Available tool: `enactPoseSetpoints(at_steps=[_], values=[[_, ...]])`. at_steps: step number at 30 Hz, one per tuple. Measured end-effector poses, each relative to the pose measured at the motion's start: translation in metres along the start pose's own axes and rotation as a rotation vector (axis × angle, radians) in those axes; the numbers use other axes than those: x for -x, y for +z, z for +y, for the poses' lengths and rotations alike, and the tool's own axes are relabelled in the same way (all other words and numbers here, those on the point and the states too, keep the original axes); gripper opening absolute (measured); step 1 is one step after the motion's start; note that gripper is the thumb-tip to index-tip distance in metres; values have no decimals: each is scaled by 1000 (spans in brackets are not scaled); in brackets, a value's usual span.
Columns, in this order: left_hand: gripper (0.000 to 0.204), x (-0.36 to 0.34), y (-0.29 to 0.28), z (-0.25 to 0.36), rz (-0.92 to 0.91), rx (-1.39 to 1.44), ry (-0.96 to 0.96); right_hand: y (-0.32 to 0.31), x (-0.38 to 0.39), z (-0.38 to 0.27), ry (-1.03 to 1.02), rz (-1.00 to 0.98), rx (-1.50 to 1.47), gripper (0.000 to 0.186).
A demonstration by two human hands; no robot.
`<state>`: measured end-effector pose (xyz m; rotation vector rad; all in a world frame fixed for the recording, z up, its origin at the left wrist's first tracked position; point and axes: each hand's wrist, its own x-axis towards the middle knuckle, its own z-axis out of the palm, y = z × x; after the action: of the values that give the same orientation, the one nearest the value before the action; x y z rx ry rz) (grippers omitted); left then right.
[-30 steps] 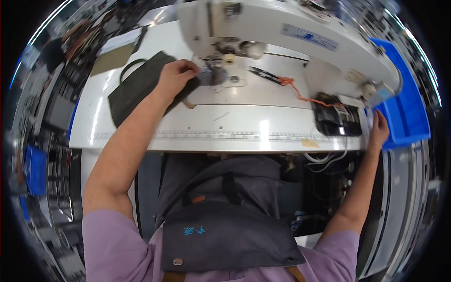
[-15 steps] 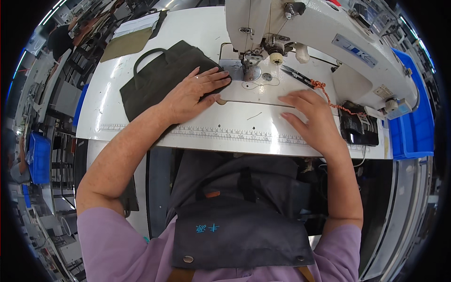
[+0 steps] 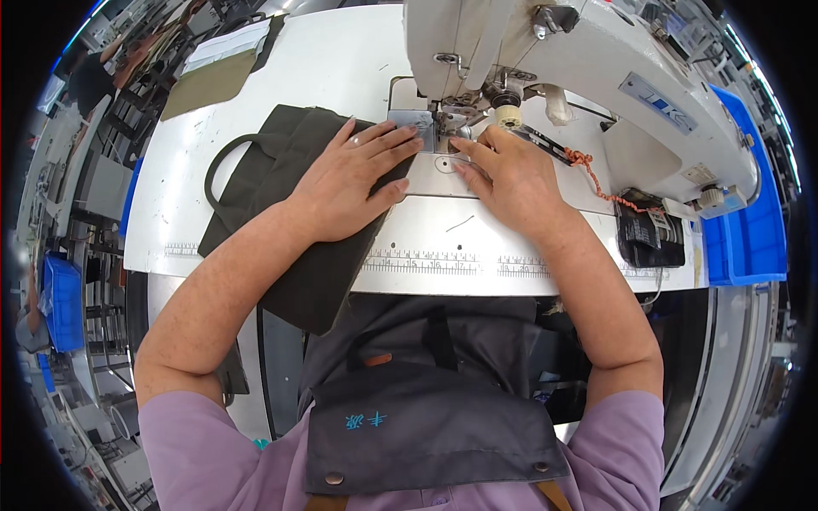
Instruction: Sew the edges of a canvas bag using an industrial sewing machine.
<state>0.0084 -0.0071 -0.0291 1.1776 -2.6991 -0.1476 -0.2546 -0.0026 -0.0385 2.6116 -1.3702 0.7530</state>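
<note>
A dark green bag panel (image 3: pixel 319 272) with a loop handle (image 3: pixel 223 162) lies slanted on the white sewing table, its lower corner hanging over the front edge. My left hand (image 3: pixel 354 175) rests flat on it, fingers stretched toward the metal plate of the sewing machine (image 3: pixel 618 102). Beside the presser foot (image 3: pixel 443 123) is my right hand (image 3: pixel 515 175), its index finger and thumb apart. The index fingertip is close to the foot; whether it touches is unclear. A thin loop of thread (image 3: pixel 437 166) lies on the machine bed near the right thumb.
Small thread snips (image 3: pixel 545 143) on an orange cord lie right of the needle area. A black packet (image 3: pixel 649 238) sits at the table's right end, near a blue bin (image 3: pixel 741 230). Olive and white pieces (image 3: pixel 209 81) lie far left. A printed ruler runs along the front edge.
The bag panel has turned and slid toward me, its corner now over the front edge, under my left hand. My right hand has moved left and forward to the presser foot.
</note>
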Motion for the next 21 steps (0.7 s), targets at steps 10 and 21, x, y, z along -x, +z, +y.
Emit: enactPoseSetpoints(at_steps=[10,21], values=[[52,-17,14,14,80,280,-202,1,0,24,61,118,215,26],[52,-30,29,29,150,165,-183,0,-4,3,-102,48,-131,23]])
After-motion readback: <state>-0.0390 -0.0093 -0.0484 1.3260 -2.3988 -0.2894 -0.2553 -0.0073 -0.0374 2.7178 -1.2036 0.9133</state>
